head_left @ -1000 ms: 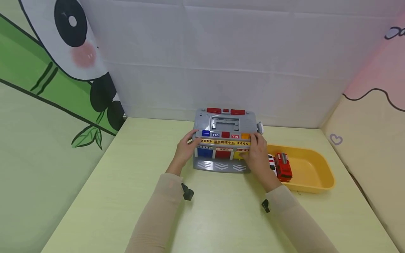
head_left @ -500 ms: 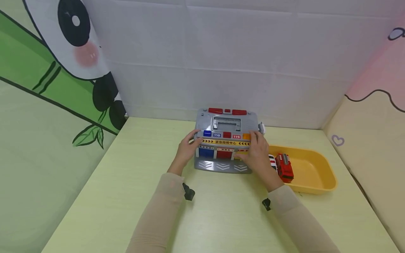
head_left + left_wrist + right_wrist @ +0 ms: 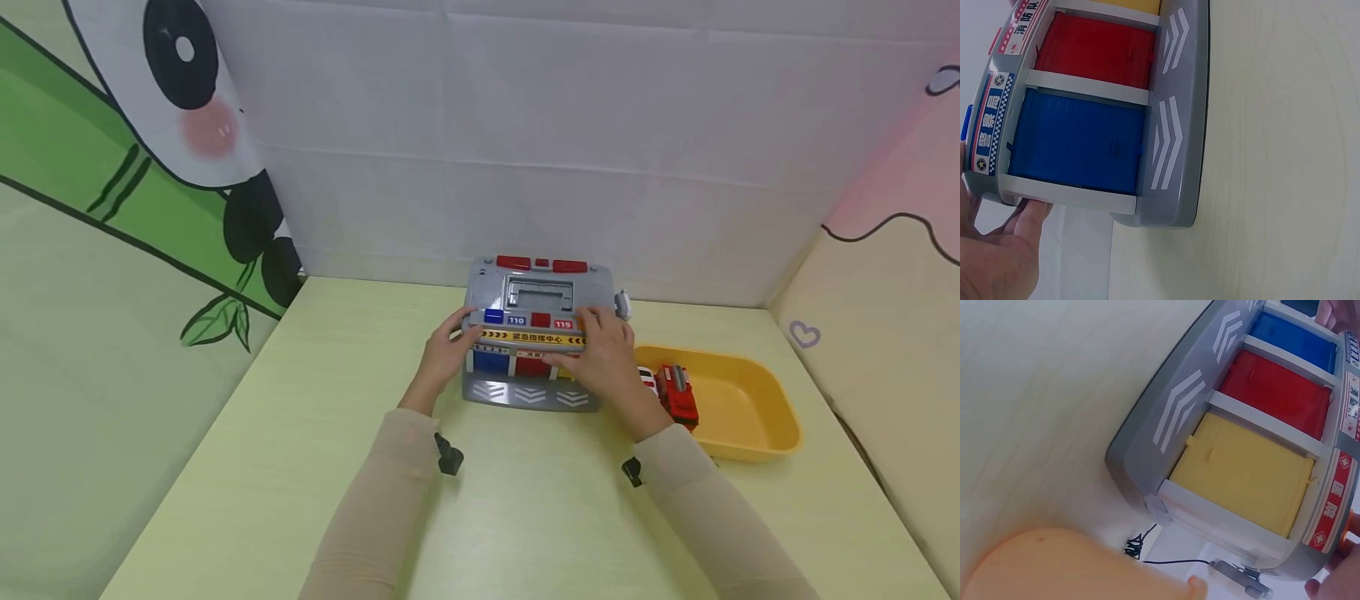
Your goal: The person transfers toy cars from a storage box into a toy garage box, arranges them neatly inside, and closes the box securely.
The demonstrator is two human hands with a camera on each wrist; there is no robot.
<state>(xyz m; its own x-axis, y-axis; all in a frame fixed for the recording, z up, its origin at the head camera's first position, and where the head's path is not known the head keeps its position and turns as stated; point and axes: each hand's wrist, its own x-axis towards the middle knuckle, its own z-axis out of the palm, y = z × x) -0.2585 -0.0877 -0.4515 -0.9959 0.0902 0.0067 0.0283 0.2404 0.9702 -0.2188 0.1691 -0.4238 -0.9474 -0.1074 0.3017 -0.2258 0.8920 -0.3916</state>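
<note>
A grey toy garage (image 3: 534, 293) stands at the back of the table, with blue (image 3: 1075, 147), red (image 3: 1094, 50) and yellow doors (image 3: 1241, 469) all down. My left hand (image 3: 447, 350) grips its left end, fingers on the roof edge and thumb (image 3: 1032, 215) against the side wall. My right hand (image 3: 609, 354) lies over the roof's right front, its fingers stretched across the spot where the orange button sits. Blue and red buttons (image 3: 493, 316) stay uncovered.
A yellow tray (image 3: 757, 412) sits right of the garage, holding a red fire truck (image 3: 677, 393) and a white car (image 3: 647, 379) at its left end. Padded walls close the table at the back and both sides.
My right hand has slid left over the roof and now covers the orange button. The left hand and the garage have barely moved.
</note>
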